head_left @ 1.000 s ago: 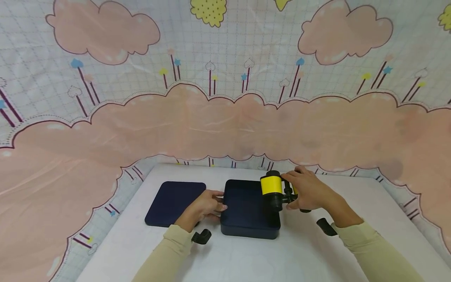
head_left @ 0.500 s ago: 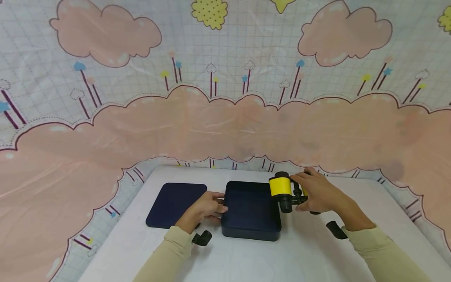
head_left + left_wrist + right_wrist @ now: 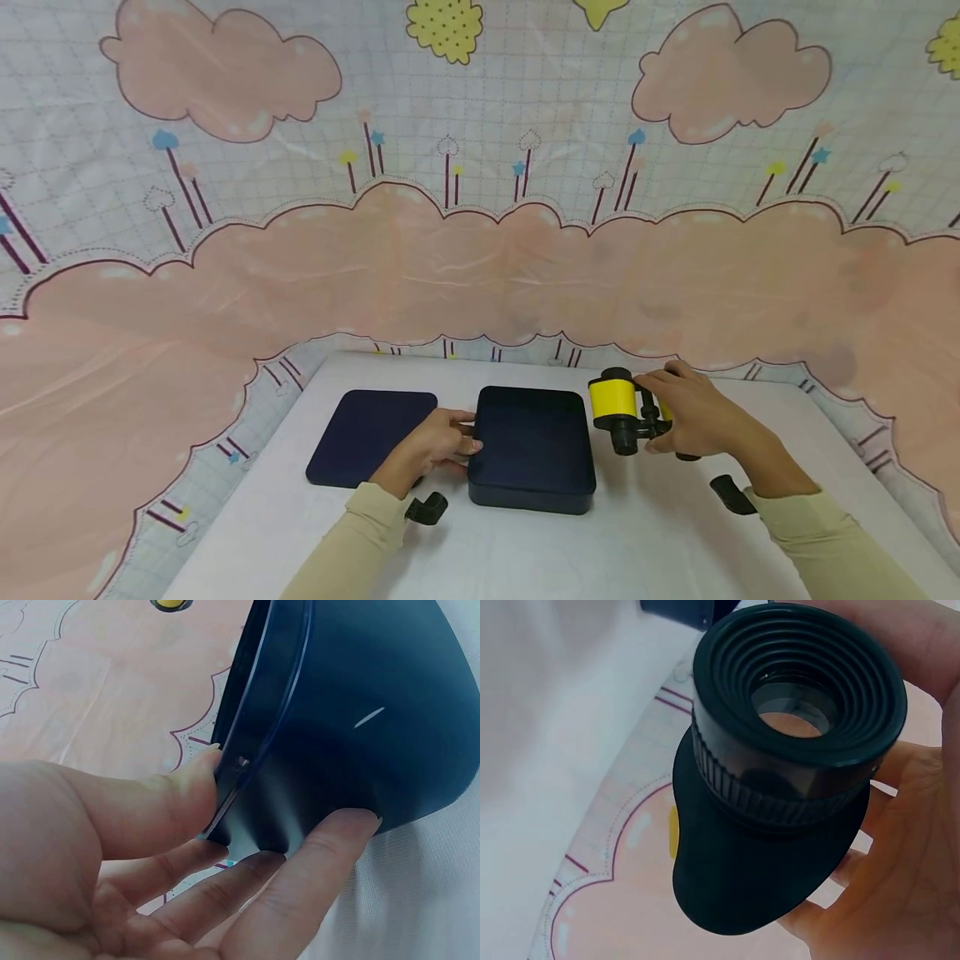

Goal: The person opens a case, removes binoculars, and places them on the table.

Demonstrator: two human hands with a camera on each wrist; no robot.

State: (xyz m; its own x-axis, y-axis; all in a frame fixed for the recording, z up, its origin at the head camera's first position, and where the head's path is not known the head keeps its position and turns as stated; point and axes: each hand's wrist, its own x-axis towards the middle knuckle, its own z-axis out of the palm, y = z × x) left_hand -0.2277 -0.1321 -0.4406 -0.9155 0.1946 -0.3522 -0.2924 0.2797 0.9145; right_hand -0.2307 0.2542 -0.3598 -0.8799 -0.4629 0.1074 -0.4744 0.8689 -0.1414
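Note:
Yellow-and-black binoculars [image 3: 613,398] are held up just right of the navy box, gripped by my right hand [image 3: 697,412]. In the right wrist view one black barrel end of the binoculars [image 3: 735,877] faces the camera, with the fingers behind it. The open navy box [image 3: 528,498] stands on the table, its inside dark. My left hand [image 3: 438,442] touches its left side. The left wrist view has extended fingers [image 3: 300,881] against the box wall [image 3: 375,712] and the thumb at the rim.
A flat navy lid [image 3: 367,433] lies left of the box, partly behind the left hand. The white table [image 3: 480,550] meets a patterned cloth backdrop [image 3: 480,275] along its back and sides. Black wrist-worn devices [image 3: 427,508] show at both cuffs.
My right hand has carried the binoculars rightward, from over the box's right edge to beside it. The left hand has stayed on the box, which has not visibly moved.

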